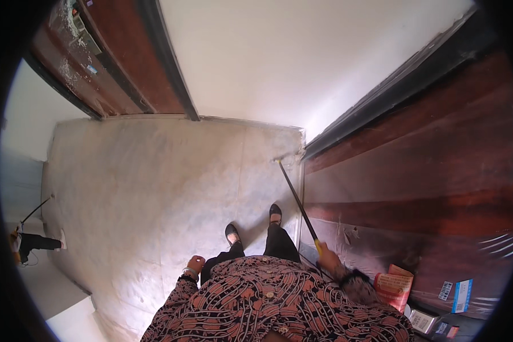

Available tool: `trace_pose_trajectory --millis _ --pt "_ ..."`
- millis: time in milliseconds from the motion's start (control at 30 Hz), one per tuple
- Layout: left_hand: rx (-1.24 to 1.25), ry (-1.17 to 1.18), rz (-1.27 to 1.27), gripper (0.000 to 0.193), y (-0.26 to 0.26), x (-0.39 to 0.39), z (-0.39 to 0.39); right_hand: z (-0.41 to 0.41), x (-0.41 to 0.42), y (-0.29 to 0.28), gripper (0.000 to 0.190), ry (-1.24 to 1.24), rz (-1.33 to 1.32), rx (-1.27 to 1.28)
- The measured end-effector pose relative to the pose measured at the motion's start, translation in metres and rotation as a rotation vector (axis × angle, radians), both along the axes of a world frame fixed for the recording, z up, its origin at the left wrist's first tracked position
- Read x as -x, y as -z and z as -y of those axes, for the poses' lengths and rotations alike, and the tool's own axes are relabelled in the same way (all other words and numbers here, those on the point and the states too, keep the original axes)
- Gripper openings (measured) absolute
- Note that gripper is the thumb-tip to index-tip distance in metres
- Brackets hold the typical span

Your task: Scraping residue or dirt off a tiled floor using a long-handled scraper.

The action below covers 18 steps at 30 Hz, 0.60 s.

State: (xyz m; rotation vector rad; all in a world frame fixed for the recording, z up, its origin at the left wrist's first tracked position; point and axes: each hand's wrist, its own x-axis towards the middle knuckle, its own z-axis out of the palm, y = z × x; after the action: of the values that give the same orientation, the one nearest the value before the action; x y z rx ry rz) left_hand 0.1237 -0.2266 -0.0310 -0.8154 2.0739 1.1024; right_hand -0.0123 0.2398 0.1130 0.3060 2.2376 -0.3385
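Observation:
My right hand (330, 258) grips the yellow upper end of a long-handled tool (298, 201) that looks like a floor scraper. Its dark pole slants forward, and its narrow head (278, 160) is at the dusty floor (154, 171) near the corner; the head is too small and blurred to name surely. By my left hip, my left hand (195, 263) hangs with curled fingers, and I see nothing in it. A pale bangle circles that wrist.
A film-covered reddish-brown door (389, 205) stands close on my right, with red printed packaging (394, 286) near the lock. Another such door (119, 55) is ahead left, beside a white wall (282, 60). At far left a person (36, 243) holds a long thin pole (36, 208).

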Motion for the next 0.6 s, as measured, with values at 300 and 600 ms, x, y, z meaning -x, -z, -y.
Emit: trace_pose_trajectory --millis 300,600 --pt "-0.227 -0.372 -0.116 0.027 -0.019 0.039 0.0 -0.006 0.043 0.042 0.057 -0.032 -0.112 0.061" --pt "-0.023 -0.008 0.078 0.027 -0.014 -0.008 -0.006 0.039 0.096 0.064 0.059 -0.031 -0.222 0.182"
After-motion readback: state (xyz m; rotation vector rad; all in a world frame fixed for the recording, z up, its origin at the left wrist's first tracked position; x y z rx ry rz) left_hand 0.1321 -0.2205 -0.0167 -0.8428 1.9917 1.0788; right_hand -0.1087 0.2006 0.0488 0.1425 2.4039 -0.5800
